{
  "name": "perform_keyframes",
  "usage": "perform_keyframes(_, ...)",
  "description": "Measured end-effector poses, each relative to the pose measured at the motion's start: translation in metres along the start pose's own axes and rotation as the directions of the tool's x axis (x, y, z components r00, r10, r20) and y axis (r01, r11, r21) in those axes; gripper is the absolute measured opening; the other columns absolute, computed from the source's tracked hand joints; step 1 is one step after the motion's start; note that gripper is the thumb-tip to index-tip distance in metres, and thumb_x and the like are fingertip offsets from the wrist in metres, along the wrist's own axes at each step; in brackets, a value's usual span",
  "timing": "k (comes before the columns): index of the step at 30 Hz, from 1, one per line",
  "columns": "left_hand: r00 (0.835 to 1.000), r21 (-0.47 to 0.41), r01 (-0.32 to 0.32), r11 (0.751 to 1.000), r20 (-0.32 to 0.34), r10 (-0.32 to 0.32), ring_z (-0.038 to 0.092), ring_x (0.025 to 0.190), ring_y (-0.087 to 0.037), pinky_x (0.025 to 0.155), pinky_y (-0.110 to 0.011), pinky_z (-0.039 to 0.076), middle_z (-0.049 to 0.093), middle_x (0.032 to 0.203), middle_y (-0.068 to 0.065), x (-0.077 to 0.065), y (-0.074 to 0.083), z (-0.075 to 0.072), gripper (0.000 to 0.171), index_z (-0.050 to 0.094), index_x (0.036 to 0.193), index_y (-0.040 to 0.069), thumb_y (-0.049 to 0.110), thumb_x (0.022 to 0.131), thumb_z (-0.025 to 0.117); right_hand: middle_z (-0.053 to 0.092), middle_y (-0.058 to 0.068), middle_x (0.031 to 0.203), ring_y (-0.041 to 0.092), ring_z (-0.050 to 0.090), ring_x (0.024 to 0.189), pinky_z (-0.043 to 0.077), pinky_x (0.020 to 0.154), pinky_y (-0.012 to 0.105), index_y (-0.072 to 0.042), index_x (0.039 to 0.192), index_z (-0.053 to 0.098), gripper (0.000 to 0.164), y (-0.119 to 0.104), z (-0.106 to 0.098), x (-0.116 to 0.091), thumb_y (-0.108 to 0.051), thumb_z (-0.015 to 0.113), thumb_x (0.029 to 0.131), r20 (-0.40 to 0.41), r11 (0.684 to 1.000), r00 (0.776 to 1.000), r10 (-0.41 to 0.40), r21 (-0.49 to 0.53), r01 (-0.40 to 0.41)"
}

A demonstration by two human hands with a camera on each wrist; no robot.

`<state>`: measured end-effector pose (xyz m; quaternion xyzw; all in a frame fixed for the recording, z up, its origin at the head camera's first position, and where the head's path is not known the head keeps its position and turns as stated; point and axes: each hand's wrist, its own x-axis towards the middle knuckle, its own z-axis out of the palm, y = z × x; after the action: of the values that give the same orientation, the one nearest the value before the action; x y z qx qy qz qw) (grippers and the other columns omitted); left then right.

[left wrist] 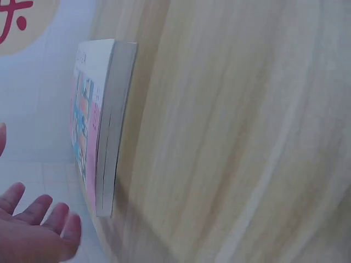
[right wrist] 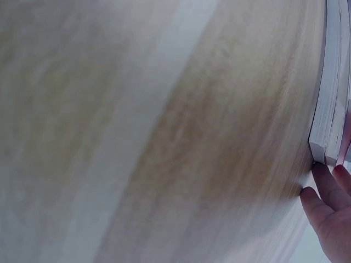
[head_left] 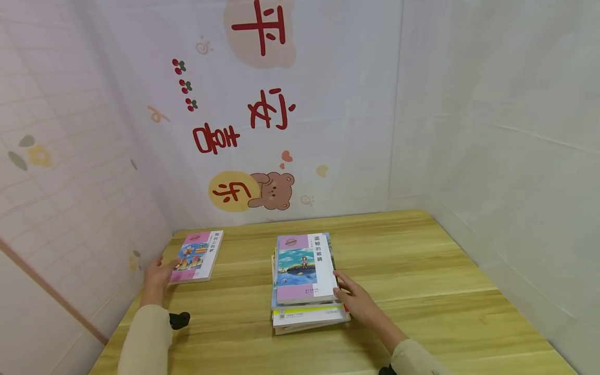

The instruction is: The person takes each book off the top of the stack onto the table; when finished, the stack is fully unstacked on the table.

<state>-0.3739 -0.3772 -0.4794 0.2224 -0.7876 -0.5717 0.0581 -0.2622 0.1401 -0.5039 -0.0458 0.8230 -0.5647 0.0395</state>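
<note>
At the left of the table, a pink-and-white paperback lies face up, with a city picture on its cover; the left wrist view shows two page layers in its edge. My left hand is at its near left corner, fingers loosely spread. To the middle lies a stack of books, topped by a paperback with a blue sea picture. Beside that stack's right edge is my right hand, its fingertips at the page edges. In the right wrist view, those fingertips meet the corner of the stacked books.
Under the top paperback, a white book with a yellow stripe juts toward me, slightly askew. A wood-grain table carries everything. Printed cloth walls stand at the back and both sides.
</note>
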Motion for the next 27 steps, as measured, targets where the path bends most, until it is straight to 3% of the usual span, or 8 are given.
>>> perform_keyframes(5, 0.999, 0.022, -0.034, 0.999, 0.025, 0.033, 0.016, 0.145, -0.048, 0.116, -0.056, 0.019, 0.009, 0.16, -0.03, -0.008, 0.009, 0.003, 0.083, 0.006, 0.158, 0.002, 0.035, 0.1, 0.055, 0.052, 0.026, 0.139, 0.042, 0.052, 0.126, 0.043, 0.101, 0.057, -0.014, 0.151, 0.043, 0.053, 0.0, 0.001, 0.001, -0.024, 0.058, 0.102, 0.001, 1.0, 1.0, -0.011, -0.005, 0.011)
perform_keyframes(11, 0.993, 0.053, -0.083, 0.995, 0.086, 0.078, 0.028, 0.14, -0.044, 0.114, -0.052, 0.028, 0.015, 0.158, -0.032, -0.02, 0.027, 0.017, 0.084, 0.007, 0.157, -0.002, 0.041, 0.101, 0.053, 0.053, 0.026, 0.139, 0.042, 0.051, 0.127, 0.041, 0.102, 0.058, -0.014, 0.152, 0.043, 0.052, 0.001, 0.002, 0.001, -0.023, 0.057, 0.102, 0.011, 1.0, 1.0, -0.012, -0.011, 0.012)
perform_keyframes(15, 0.987, 0.03, -0.096, 0.995, 0.134, 0.092, 0.042, 0.125, -0.035, 0.099, -0.038, 0.044, 0.024, 0.155, -0.03, -0.028, 0.038, 0.03, 0.08, 0.008, 0.158, 0.001, 0.038, 0.103, 0.051, 0.052, 0.025, 0.141, 0.042, 0.05, 0.129, 0.038, 0.104, 0.06, -0.016, 0.152, 0.042, 0.053, 0.001, 0.0, 0.002, -0.026, 0.057, 0.102, 0.016, 1.0, 1.0, 0.002, -0.023, -0.001)
perform_keyframes(19, 0.977, -0.012, -0.116, 0.993, 0.178, 0.116, 0.047, 0.115, -0.029, 0.089, -0.03, 0.048, 0.031, 0.151, -0.028, -0.039, 0.046, 0.041, 0.077, 0.011, 0.158, 0.002, 0.032, 0.103, 0.054, 0.051, 0.024, 0.141, 0.042, 0.048, 0.13, 0.037, 0.104, 0.061, -0.017, 0.153, 0.042, 0.054, 0.0, -0.002, 0.003, -0.028, 0.056, 0.102, 0.022, 1.0, 1.0, 0.011, -0.023, -0.011)
perform_keyframes(27, 0.947, -0.106, -0.157, 0.982, 0.265, 0.18, 0.043, 0.131, -0.04, 0.105, -0.048, 0.041, 0.039, 0.147, -0.028, -0.064, 0.046, 0.067, 0.071, 0.018, 0.157, -0.001, 0.029, 0.103, 0.055, 0.051, 0.024, 0.141, 0.041, 0.047, 0.131, 0.037, 0.105, 0.061, -0.017, 0.152, 0.042, 0.053, 0.0, -0.003, 0.002, -0.026, 0.056, 0.102, 0.017, 0.999, 1.0, 0.018, -0.035, -0.017)
